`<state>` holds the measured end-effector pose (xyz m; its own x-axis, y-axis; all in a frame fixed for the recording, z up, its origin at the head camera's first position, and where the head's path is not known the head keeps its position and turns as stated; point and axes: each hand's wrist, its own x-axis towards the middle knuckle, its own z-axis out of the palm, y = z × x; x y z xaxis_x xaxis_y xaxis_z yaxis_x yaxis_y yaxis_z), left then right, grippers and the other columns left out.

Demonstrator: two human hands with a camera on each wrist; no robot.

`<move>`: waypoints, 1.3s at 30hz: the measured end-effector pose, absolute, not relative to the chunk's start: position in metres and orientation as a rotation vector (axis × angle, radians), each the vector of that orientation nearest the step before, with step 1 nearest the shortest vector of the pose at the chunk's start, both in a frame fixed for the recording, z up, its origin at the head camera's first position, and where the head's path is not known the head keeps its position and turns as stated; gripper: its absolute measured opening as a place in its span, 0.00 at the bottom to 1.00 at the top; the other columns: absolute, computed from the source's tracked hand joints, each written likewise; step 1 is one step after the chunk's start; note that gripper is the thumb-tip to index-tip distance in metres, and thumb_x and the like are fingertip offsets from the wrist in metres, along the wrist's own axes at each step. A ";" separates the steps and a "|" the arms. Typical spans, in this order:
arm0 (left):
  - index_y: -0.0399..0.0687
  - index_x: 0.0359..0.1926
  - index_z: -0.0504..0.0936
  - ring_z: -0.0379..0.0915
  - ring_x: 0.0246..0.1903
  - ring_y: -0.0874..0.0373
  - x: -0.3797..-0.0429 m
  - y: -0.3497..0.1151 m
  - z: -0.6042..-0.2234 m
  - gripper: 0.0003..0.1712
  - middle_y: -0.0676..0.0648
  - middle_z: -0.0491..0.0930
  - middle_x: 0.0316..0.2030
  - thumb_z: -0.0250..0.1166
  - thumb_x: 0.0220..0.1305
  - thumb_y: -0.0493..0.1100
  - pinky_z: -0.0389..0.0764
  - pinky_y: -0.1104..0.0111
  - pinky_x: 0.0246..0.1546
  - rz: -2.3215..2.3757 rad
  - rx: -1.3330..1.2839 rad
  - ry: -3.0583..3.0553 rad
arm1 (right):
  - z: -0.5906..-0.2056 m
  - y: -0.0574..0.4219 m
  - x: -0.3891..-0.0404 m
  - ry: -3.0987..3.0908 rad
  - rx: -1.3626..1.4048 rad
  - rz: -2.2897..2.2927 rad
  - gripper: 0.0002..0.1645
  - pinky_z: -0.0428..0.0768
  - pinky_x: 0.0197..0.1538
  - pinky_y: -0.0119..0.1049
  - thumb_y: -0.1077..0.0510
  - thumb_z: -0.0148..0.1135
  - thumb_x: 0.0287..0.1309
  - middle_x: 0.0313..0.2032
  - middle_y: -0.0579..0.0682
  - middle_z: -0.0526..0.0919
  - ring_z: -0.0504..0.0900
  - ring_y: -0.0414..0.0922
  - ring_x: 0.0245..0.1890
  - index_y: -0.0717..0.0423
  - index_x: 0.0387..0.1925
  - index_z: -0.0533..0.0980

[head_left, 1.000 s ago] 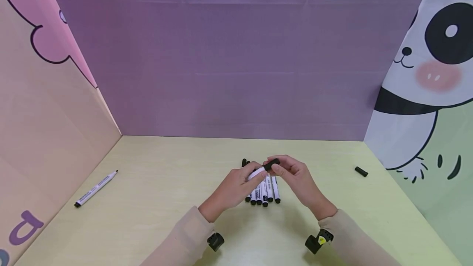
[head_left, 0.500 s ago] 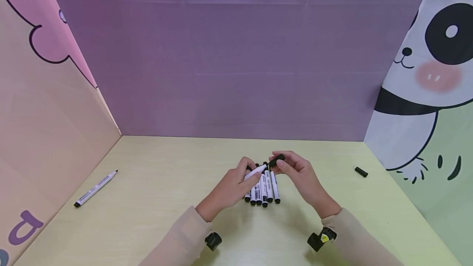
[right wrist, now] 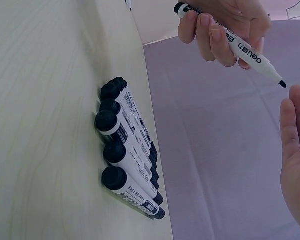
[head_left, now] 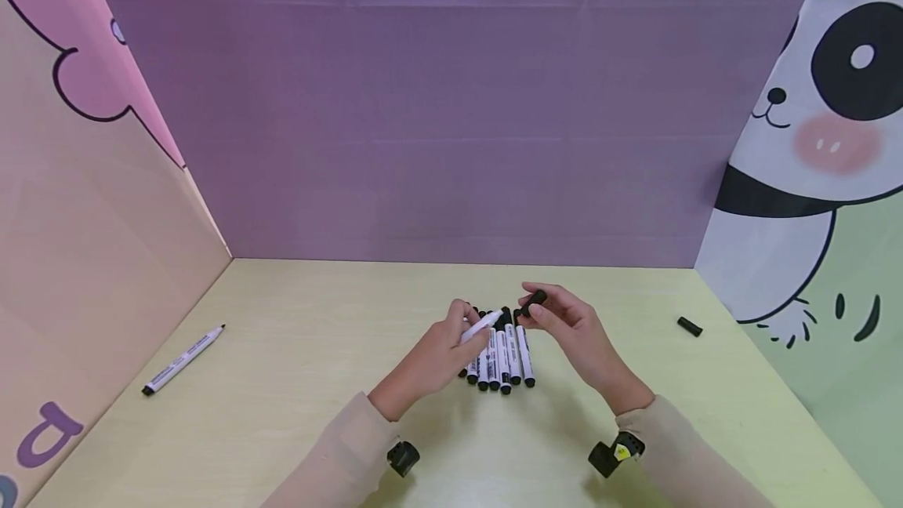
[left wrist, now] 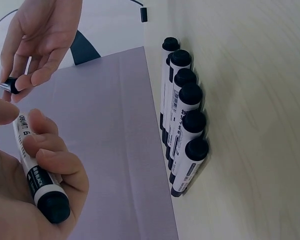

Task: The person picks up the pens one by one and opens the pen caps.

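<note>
My left hand (head_left: 440, 355) grips an uncapped white marker (right wrist: 245, 50), whose bare black tip shows in the right wrist view. Its black end sits against the palm in the left wrist view. Between thumb and fingers, my right hand (head_left: 582, 335) pinches a black marker cap (head_left: 534, 302), a short gap away from the tip. Below and between both hands, a row of several capped white markers (left wrist: 182, 130) lies side by side on the table (head_left: 317, 320).
Another uncapped marker (head_left: 183, 360) lies alone on the table's left side. A loose black cap (head_left: 690, 327) lies to the right. A purple backdrop (head_left: 451, 116) closes off the back, with printed panels on both sides.
The cap has come off the marker. My right hand has drawn it up and to the right, while my left hand has shifted slightly left with the marker.
</note>
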<state>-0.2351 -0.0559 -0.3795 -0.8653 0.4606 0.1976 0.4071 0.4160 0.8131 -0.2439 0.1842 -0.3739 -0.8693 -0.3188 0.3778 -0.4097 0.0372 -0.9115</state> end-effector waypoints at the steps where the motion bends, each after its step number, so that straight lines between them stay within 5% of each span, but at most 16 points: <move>1: 0.45 0.51 0.63 0.66 0.21 0.60 -0.235 -0.056 -0.379 0.14 0.48 0.75 0.26 0.51 0.75 0.49 0.70 0.66 0.22 1.465 0.802 2.601 | -0.374 0.184 -0.244 -2.214 0.772 1.982 0.24 0.79 0.56 0.40 0.59 0.58 0.72 0.52 0.57 0.79 0.85 0.51 0.49 0.61 0.65 0.71; 13: 0.42 0.53 0.66 0.66 0.25 0.59 -0.239 -0.066 -0.378 0.12 0.48 0.75 0.35 0.52 0.73 0.42 0.69 0.68 0.25 1.488 0.824 2.677 | -0.374 0.185 -0.242 -2.267 0.690 1.938 0.16 0.79 0.55 0.36 0.60 0.66 0.65 0.48 0.54 0.84 0.84 0.51 0.49 0.62 0.51 0.76; 33: 0.44 0.50 0.78 0.72 0.42 0.55 -0.247 -0.095 -0.376 0.10 0.50 0.76 0.41 0.64 0.70 0.40 0.77 0.60 0.42 1.581 0.684 2.838 | -0.376 0.191 -0.242 -2.263 0.660 1.942 0.16 0.79 0.54 0.34 0.61 0.64 0.67 0.46 0.61 0.82 0.84 0.43 0.46 0.67 0.52 0.75; 39: 0.43 0.50 0.78 0.73 0.42 0.54 -0.248 -0.107 -0.374 0.11 0.50 0.76 0.41 0.65 0.69 0.40 0.77 0.59 0.45 1.567 0.638 2.861 | -0.377 0.193 -0.243 -2.241 0.690 1.974 0.18 0.79 0.55 0.35 0.61 0.62 0.69 0.46 0.55 0.84 0.84 0.43 0.46 0.70 0.54 0.74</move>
